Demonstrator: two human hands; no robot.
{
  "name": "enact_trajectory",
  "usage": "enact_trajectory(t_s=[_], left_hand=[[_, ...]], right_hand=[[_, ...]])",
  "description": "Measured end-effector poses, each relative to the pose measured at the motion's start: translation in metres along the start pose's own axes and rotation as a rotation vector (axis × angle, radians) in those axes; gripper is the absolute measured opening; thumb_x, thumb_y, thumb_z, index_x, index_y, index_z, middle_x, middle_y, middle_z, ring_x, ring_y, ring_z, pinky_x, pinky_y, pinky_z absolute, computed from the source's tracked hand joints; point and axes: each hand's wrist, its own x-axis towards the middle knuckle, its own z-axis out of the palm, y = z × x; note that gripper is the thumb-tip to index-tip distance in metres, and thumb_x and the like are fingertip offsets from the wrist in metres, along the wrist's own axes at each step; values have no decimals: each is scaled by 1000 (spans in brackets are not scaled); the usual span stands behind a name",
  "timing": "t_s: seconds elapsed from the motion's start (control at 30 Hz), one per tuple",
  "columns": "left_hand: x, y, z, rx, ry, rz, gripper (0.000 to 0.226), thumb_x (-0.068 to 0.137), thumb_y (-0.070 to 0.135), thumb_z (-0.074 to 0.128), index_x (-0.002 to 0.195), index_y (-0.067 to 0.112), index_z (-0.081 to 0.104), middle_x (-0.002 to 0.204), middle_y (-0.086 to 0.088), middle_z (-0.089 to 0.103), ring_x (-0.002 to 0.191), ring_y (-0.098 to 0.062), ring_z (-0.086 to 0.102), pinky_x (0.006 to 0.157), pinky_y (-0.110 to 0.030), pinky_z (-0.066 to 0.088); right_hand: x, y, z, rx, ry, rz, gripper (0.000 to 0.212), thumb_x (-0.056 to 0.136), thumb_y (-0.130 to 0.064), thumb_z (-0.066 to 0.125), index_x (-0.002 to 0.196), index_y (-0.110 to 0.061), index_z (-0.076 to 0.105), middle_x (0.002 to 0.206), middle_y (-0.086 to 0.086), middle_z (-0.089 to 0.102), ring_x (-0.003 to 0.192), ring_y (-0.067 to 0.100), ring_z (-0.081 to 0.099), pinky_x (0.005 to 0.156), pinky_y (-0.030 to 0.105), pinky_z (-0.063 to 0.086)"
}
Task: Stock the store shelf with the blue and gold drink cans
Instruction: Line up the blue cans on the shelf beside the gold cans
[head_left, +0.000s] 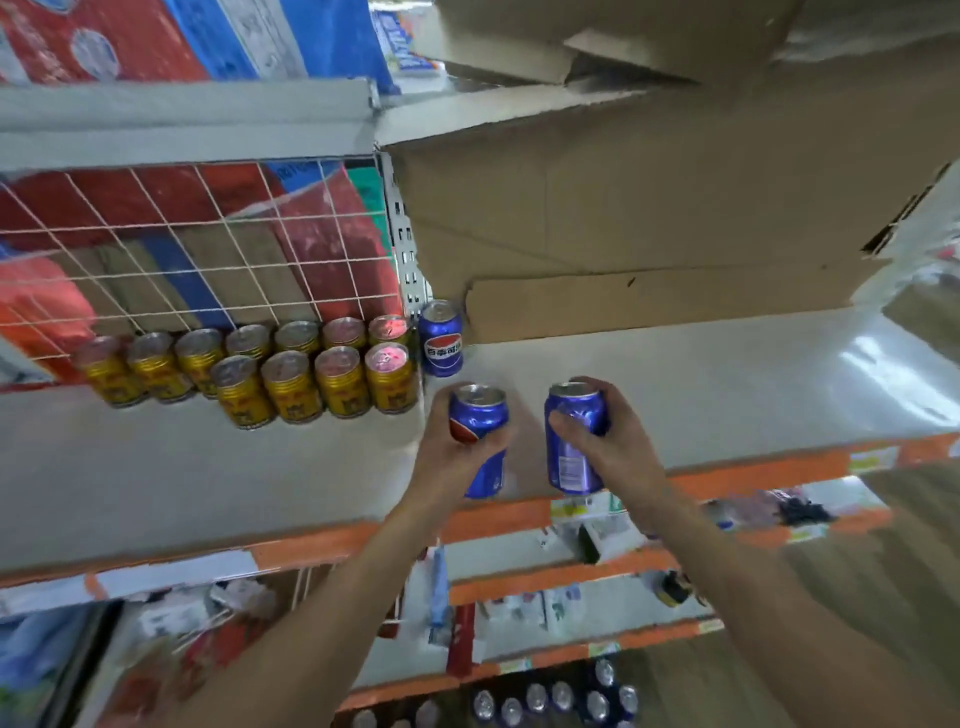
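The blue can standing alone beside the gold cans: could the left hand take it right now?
Probably not yet: the left hand grips another blue can, though nothing stands between it and the standing can.

Two hands over a store shelf (701, 384): the left hand (452, 457) grips a first blue can (478, 413), the right hand (618, 441) a second blue can (569, 467). At twelve o'clock a third blue can (441, 338) stands touching the gold cans (291, 376) ranked at ten o'clock, below a cardboard box (649, 208).
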Motion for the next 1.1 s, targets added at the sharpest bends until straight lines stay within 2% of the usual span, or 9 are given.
enact_trajectory(t_s=[0.1, 0.27, 0.43, 0.57, 0.67, 0.8, 0.87, 1.0, 1.1], left_hand=[[13, -11, 12, 25, 61, 57, 73, 69, 19, 88, 132, 20, 50, 124, 2, 65, 112, -13, 64, 100, -36, 52], [32, -21, 20, 81, 101, 148, 69, 68, 18, 85, 128, 17, 49, 123, 1, 62, 114, -17, 62, 103, -41, 49], [45, -23, 26, 129, 42, 219, 56, 81, -1, 79, 123, 18, 48, 109, 16, 63, 105, -9, 62, 92, -24, 51], [57, -24, 28, 93, 35, 254, 57, 78, 13, 81, 125, 11, 49, 113, 3, 64, 108, -16, 63, 94, -30, 52], [62, -27, 21, 140, -24, 250, 62, 76, -1, 80, 126, 16, 48, 113, 13, 65, 109, -10, 63, 93, -26, 51], [62, -27, 1, 250, -179, 265, 90, 76, 9, 82, 149, 23, 31, 143, 18, 50, 135, -4, 47, 109, -24, 43], [62, -25, -6, 321, -212, 279, 89, 83, 17, 79, 151, 30, 23, 145, 33, 42, 136, 7, 42, 108, -16, 40], [65, -28, -15, 520, -233, 375, 64, 94, 25, 70, 147, 34, 37, 150, 6, 42, 139, -12, 43, 109, -43, 46], [61, -32, -14, 602, -178, 398, 60, 93, 28, 70, 144, 36, 40, 147, 5, 43, 134, -16, 47, 103, -45, 51]], right_hand=[[29, 11, -7, 34, -71, -31, 63, 69, -34, 82, 124, -19, 55, 117, -1, 67, 101, 15, 67, 84, 32, 57], [65, 21, -8, -5, -155, -95, 56, 77, -7, 83, 124, -17, 53, 116, -1, 64, 102, 9, 64, 85, 26, 54], [83, 26, -5, -29, -236, -128, 64, 66, -21, 84, 121, -12, 51, 117, 3, 61, 106, 15, 62, 90, 32, 54], [89, 25, -4, -54, -243, -105, 71, 63, -34, 85, 122, -16, 51, 116, -1, 62, 103, 8, 63, 88, 29, 54], [88, 26, -6, -139, -269, -104, 70, 63, -32, 85, 123, -20, 50, 119, -1, 60, 106, 9, 61, 87, 29, 53], [83, 23, -15, -441, -216, -177, 88, 61, -41, 85, 137, -30, 43, 134, -3, 44, 119, 16, 53, 99, 37, 52], [79, 16, -17, -568, -168, -218, 92, 65, -37, 88, 143, -30, 38, 136, -2, 38, 119, 17, 52, 96, 37, 53], [70, 3, -10, -798, -80, -332, 70, 76, -37, 83, 137, -28, 49, 128, 3, 40, 119, 24, 49, 87, 40, 55], [68, 1, -4, -854, -49, -343, 60, 79, -26, 81, 133, -23, 55, 128, 6, 47, 118, 28, 50, 88, 40, 53]])
